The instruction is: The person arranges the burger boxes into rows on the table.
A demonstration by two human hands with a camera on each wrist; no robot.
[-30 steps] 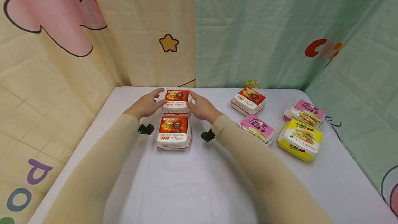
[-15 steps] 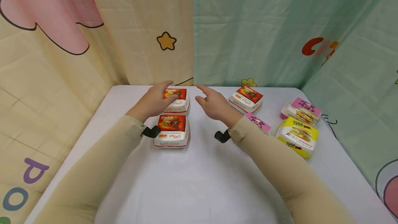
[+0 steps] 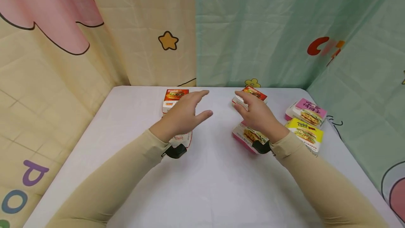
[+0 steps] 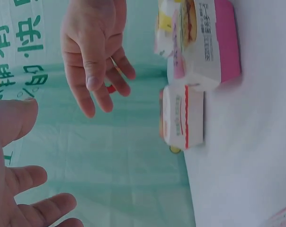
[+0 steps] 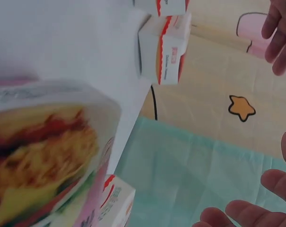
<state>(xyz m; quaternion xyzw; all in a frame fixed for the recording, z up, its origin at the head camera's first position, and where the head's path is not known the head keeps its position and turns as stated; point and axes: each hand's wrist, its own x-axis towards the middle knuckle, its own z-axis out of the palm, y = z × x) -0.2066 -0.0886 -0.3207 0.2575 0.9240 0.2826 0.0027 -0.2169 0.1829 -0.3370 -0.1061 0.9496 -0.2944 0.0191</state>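
The head view looks forward and down over the white table (image 3: pixel 202 192) before us; the left wrist view, turned sideways, faces the green curtain (image 4: pixel 119 151); the right's, sideways too, crowds a pink box (image 5: pixel 43 156), sharing the star (image 5: pixel 241 108) with the head's.

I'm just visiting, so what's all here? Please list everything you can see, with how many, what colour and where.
Square red-and-white cartons: three, red and white, two left, one back right
Square pink-and-white cartons: two, pink and white, beneath the right hand and far right
Square yellow-and-white carton: one, yellow and white, right
Smooth table: one, white, under the cartons
Cartoon-print fabric backdrop: cream and green, behind and beside the table
Small wrist devices: two, black, at the wrists
Long sleeves: two, beige, on the arms
Left hand, right hand: one each, raised above the table, holding nothing
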